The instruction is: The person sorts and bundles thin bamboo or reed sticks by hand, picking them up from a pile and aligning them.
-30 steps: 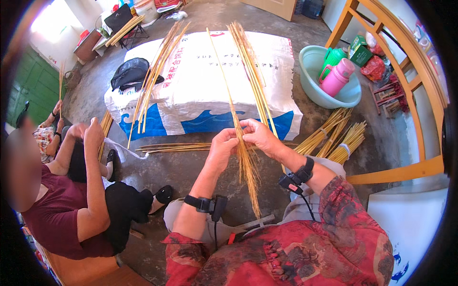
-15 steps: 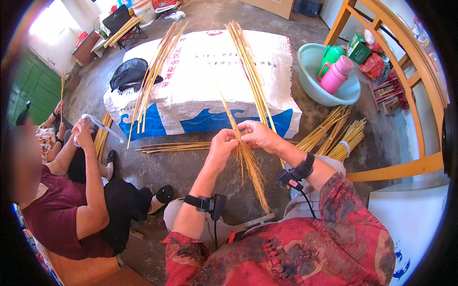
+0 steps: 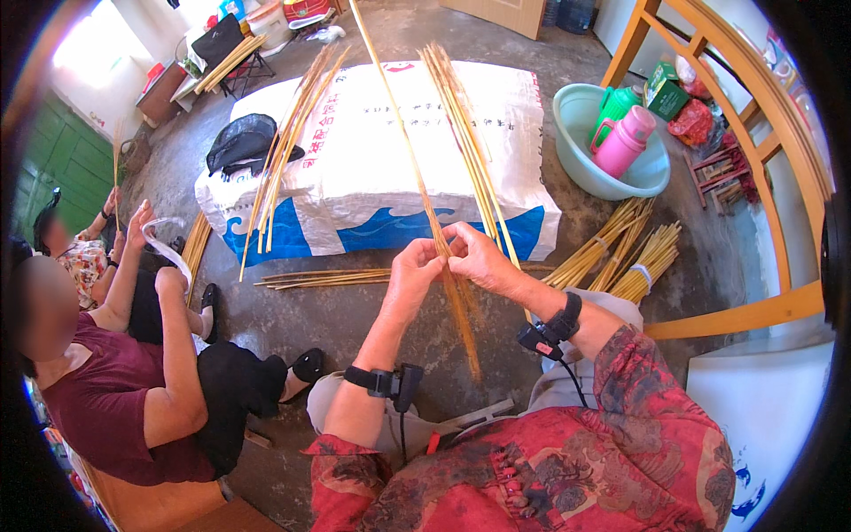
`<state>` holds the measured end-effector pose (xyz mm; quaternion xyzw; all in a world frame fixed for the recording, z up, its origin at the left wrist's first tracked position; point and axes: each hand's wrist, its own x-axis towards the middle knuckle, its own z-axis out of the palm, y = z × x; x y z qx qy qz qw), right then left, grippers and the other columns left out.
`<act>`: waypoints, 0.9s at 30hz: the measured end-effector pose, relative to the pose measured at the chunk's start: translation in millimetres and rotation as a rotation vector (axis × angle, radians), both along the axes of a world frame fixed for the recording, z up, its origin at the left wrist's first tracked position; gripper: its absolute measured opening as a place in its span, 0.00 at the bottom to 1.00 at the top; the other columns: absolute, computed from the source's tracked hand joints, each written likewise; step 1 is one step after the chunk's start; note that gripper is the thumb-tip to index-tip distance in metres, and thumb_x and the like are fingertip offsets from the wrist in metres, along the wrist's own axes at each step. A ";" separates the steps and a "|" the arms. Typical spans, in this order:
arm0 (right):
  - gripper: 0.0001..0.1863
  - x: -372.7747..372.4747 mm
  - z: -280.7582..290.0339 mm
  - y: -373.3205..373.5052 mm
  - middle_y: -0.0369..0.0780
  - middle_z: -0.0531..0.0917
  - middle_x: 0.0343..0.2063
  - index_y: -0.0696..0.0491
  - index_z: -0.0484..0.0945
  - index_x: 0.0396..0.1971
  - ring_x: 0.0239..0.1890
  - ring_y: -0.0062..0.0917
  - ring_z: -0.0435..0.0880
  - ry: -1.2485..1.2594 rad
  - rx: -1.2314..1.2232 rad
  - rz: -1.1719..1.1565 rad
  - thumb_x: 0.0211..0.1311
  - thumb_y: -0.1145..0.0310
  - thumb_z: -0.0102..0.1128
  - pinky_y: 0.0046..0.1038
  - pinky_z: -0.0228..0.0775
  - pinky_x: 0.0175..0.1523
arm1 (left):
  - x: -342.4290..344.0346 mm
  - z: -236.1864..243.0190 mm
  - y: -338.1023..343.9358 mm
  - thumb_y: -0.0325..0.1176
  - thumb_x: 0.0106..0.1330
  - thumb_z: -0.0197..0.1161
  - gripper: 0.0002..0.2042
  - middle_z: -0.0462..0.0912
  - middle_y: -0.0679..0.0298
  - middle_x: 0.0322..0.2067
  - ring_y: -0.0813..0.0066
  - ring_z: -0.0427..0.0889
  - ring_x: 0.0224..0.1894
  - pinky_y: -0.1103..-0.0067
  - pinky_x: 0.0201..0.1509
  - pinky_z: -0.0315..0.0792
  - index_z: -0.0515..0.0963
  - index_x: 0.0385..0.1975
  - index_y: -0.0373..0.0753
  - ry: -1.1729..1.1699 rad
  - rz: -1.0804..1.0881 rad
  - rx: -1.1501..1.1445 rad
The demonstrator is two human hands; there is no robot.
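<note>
Both my hands meet in front of me, at the near edge of a white woven sack [image 3: 372,133]. They grip one long, dry straw stalk [image 3: 396,106] with a brushy brown head [image 3: 461,319] hanging below the fingers. My left hand [image 3: 415,273] is closed on it from the left, thumb and fingers pinched. From the right, my right hand [image 3: 481,259] pinches the same stalk at the base of its head. The bare shaft slants up and away across the sack. Two loose piles of similar stalks lie on the sack, a left pile [image 3: 291,142] and a right pile [image 3: 459,124].
Tied stalk bundles [image 3: 647,262] lie on the floor at right, more stalks [image 3: 328,277] before the sack. A pale basin [image 3: 612,182] holds a pink flask [image 3: 623,142] and green flask. At left, a seated person [image 3: 133,372] holds a whitish strip [image 3: 164,239]. A wooden frame [image 3: 736,315] stands right.
The held stalk has changed: a long shaft now reaches far over the sack, and its brushy head hangs shorter and blurred. My hands stay nearly in place. The neighbour's hands have moved apart, bending the strip.
</note>
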<state>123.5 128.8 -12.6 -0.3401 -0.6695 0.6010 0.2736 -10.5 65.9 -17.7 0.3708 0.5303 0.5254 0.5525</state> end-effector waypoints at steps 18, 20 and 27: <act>0.15 9.4 10.2 10.6 0.37 0.75 0.25 0.57 0.68 0.38 0.27 0.19 0.76 0.058 -0.359 0.130 0.47 0.74 0.53 0.19 0.70 0.31 | -1.0 2.1 -1.0 0.21 0.53 0.50 0.13 0.76 0.62 0.32 0.77 0.76 0.33 0.82 0.34 0.72 0.68 0.40 0.30 0.070 -0.086 0.032; 0.15 7.0 7.2 8.4 0.38 0.76 0.25 0.57 0.68 0.37 0.27 0.20 0.76 0.060 -0.327 0.120 0.45 0.74 0.54 0.20 0.71 0.30 | -3.8 -3.8 -0.6 0.21 0.54 0.49 0.14 0.76 0.62 0.32 0.77 0.76 0.33 0.82 0.34 0.72 0.68 0.42 0.31 0.069 -0.090 0.043; 0.16 1.9 1.0 5.1 0.39 0.76 0.25 0.59 0.67 0.36 0.27 0.20 0.75 0.106 -0.224 0.060 0.43 0.76 0.54 0.20 0.69 0.30 | -0.9 -5.1 -0.7 0.22 0.54 0.49 0.16 0.76 0.62 0.33 0.77 0.76 0.33 0.82 0.33 0.72 0.66 0.44 0.33 0.113 -0.067 0.060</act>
